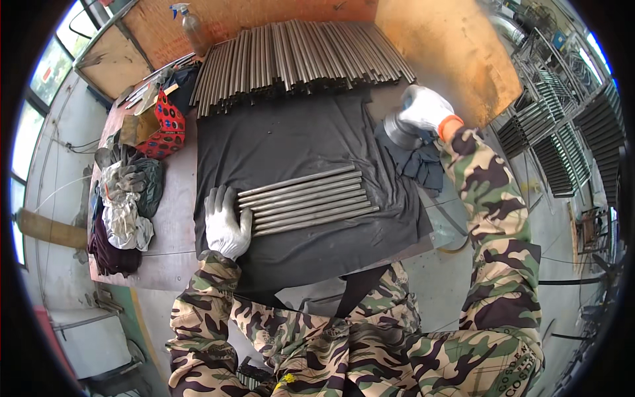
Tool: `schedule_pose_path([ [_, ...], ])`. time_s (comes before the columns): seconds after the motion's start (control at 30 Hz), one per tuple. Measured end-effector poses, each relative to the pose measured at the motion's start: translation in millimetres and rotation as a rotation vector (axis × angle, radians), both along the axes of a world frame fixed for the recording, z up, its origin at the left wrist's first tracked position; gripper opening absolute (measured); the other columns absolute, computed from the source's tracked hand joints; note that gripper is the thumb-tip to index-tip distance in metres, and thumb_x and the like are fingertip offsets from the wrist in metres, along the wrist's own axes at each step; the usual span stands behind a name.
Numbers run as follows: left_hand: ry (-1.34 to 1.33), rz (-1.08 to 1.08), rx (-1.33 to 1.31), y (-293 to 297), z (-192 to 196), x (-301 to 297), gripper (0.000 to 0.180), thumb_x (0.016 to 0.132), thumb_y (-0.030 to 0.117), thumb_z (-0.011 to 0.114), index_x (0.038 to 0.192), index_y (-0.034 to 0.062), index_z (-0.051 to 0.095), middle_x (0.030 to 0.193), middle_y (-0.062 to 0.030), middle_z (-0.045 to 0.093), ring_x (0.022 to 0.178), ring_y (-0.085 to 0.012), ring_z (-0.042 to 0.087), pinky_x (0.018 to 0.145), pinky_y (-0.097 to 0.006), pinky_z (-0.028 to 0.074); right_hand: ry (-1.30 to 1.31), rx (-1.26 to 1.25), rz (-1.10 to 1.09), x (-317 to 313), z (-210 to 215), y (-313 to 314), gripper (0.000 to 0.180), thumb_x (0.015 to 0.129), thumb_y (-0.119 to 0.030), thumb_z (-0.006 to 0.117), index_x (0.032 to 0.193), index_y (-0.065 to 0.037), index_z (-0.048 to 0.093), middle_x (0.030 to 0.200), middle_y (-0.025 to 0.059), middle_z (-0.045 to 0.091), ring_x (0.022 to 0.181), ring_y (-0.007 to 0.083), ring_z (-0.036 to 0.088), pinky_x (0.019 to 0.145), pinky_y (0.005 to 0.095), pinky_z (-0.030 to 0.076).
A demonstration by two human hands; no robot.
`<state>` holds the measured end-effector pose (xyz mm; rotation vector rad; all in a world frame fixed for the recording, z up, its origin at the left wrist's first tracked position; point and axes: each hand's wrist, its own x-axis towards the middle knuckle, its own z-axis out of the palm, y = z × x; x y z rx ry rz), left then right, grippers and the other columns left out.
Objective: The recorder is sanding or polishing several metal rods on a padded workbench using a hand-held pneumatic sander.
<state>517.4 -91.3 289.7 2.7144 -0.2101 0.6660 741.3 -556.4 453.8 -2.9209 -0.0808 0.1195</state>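
My left hand [226, 223], in a white and grey work glove, lies flat with fingers stretched out on the dark cloth [284, 142]. Its thumb side is against the left ends of several metal tubes [307, 199], laid side by side in a loose row. At the right edge of the table, my right hand [428, 108], white-gloved with an orange cuff, is closed over a round grey metal thing [401, 132], slightly blurred; its kind is unclear. Beneath that thing is a crumpled dark rag [418, 163].
A wide pile of metal tubes [297, 56] fills the back of the table. A spray bottle [192, 31] stands behind its left end. Along the left edge lie used gloves [126, 205] and a red patterned box [165, 129]. Wooden boards [450, 53] wall the back; racks [555, 132] stand right.
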Motion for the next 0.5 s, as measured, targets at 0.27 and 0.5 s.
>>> schedule_pose_path([
  [0.27,-0.025,0.014,0.025,6,5,-6,0.056,0.09,0.019,0.073,0.139,-0.0054,0.06,0.143,-0.0313,0.062,0.137,-0.054,0.053,0.119,-0.064,0.041,-0.013,0.008,0.043,18,-1,23,0.048,0.073,-0.026,0.075,0.114,-0.003,0.082,0.115,0.0268,0.08,0.112,0.0436,0.078,0.097,0.0458,0.062],
  [0.5,-0.03,-0.006,0.02,-1,5,-3,0.06,0.09,0.024,0.076,0.139,-0.0055,0.059,0.145,-0.0314,0.061,0.137,-0.0532,0.053,0.12,-0.063,0.04,0.06,-0.167,0.039,15,-3,17,0.07,0.082,-0.049,0.083,0.139,-0.011,0.07,0.139,0.0205,0.074,0.131,0.0375,0.07,0.112,0.0473,0.056],
])
